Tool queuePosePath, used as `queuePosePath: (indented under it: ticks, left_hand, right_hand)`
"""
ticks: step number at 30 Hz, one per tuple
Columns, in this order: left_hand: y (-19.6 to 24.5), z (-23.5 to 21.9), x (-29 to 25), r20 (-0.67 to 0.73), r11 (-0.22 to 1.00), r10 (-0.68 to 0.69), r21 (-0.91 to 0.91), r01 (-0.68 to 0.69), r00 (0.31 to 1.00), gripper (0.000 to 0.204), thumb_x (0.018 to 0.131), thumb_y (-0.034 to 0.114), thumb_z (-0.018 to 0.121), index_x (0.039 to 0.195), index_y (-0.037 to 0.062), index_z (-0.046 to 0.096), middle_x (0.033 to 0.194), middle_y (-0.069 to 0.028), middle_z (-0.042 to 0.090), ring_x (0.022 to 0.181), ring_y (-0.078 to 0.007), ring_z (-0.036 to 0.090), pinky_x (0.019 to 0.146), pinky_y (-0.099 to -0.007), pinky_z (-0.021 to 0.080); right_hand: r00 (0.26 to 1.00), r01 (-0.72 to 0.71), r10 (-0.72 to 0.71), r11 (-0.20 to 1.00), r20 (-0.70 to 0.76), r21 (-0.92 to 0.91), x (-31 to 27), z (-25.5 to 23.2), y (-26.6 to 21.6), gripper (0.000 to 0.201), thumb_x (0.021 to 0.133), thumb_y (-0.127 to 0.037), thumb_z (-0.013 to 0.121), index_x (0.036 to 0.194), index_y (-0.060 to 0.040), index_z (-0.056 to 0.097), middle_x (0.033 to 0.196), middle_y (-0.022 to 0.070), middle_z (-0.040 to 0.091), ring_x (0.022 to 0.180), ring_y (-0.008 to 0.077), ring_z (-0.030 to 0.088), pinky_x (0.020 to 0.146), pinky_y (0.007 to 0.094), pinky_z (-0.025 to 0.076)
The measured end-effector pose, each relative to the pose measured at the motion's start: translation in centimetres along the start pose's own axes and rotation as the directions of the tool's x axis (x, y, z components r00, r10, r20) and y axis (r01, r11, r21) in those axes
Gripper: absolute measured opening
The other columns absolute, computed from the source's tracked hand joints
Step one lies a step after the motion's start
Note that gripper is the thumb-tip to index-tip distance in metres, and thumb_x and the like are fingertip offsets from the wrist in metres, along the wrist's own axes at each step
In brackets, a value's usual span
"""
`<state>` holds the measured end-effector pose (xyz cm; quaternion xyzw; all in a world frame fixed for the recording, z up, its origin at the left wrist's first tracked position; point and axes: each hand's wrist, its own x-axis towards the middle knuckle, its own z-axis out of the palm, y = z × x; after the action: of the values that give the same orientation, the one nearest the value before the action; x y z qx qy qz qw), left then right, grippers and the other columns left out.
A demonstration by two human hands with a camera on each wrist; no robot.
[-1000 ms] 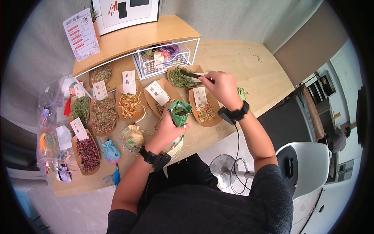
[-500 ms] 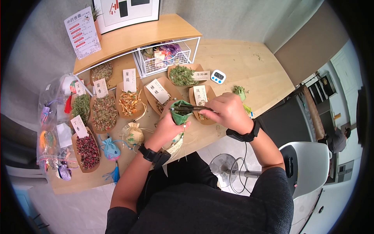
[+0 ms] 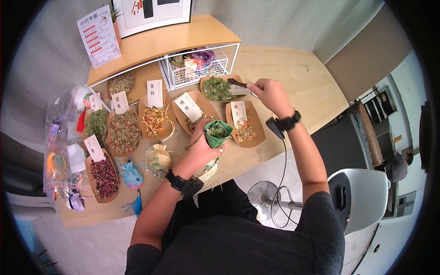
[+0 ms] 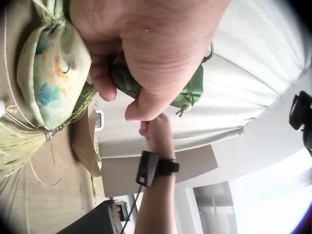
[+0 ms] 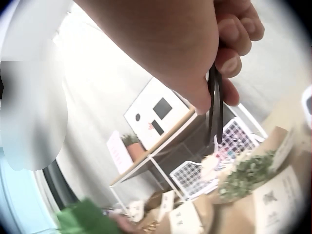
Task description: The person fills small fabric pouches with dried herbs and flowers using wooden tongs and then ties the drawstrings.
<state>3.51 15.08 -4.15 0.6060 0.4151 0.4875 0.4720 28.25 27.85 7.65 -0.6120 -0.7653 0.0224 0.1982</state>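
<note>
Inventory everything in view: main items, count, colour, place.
Table: one, beige, centre
Shelf: one, tan, table back
Picture: one, black-framed, shelf
Sign: one, white, shelf
Basket: one, white, under shelf
Trays: eight, brown, table
Label cards: seven, white, trays
Plastic bag: one, clear, table left
Blue pouch: one, blue, table front
Cream pouches: two, cream, table front
Green pouch: one, green, centre
Tweezers: one, dark, near basket
Chair: one, white, right
Left hand: one, bare, on green pouch
Right hand: one, bare, on tweezers
</note>
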Motion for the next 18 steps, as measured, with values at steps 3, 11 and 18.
queuePosePath:
  ticks: [3, 11, 18]
  left_hand:
    - [-0.1, 0.0, 0.0, 0.003, 1.000, -0.016, -0.012, 0.016, 1.000, 0.067, 0.076, 0.006, 0.084, 0.132, 0.0045, 0.047, 0.126, -0.0131, 0.053, 0.117, -0.0270, 0.057, 0.102, -0.0374, 0.047]
    - [-1.0, 0.1, -0.2, 0.007, 0.997, -0.004, 0.078, 0.003, 1.000, 0.082, 0.080, 0.009, 0.086, 0.145, 0.0058, 0.036, 0.120, -0.0054, 0.062, 0.111, -0.0154, 0.060, 0.100, -0.0324, 0.049]
    - [-0.6, -0.1, -0.2, 0.011, 0.998, 0.008, 0.057, -0.008, 1.000, 0.076, 0.080, 0.011, 0.085, 0.142, 0.0038, 0.040, 0.125, -0.0086, 0.057, 0.116, -0.0192, 0.058, 0.102, -0.0343, 0.047]
  right_hand:
    - [0.993, -0.109, 0.111, 0.992, 0.031, -0.065, 2.7, 3.6, 2.2, 0.040, 0.092, -0.046, 0.072, 0.089, -0.0071, 0.079, 0.078, 0.0146, 0.074, 0.076, 0.0340, 0.072, 0.070, 0.0441, 0.057]
    - [0.989, -0.121, 0.123, 0.992, 0.077, -0.029, 5.5, 7.1, 0.9, 0.039, 0.090, -0.044, 0.073, 0.090, -0.0060, 0.080, 0.082, 0.0158, 0.075, 0.080, 0.0349, 0.073, 0.073, 0.0438, 0.058]
    - [0.993, -0.080, 0.081, 0.997, 0.086, -0.020, 6.0, 7.2, -0.4, 0.036, 0.089, -0.043, 0.073, 0.086, -0.0068, 0.079, 0.082, 0.0154, 0.075, 0.079, 0.0355, 0.072, 0.072, 0.0455, 0.057]
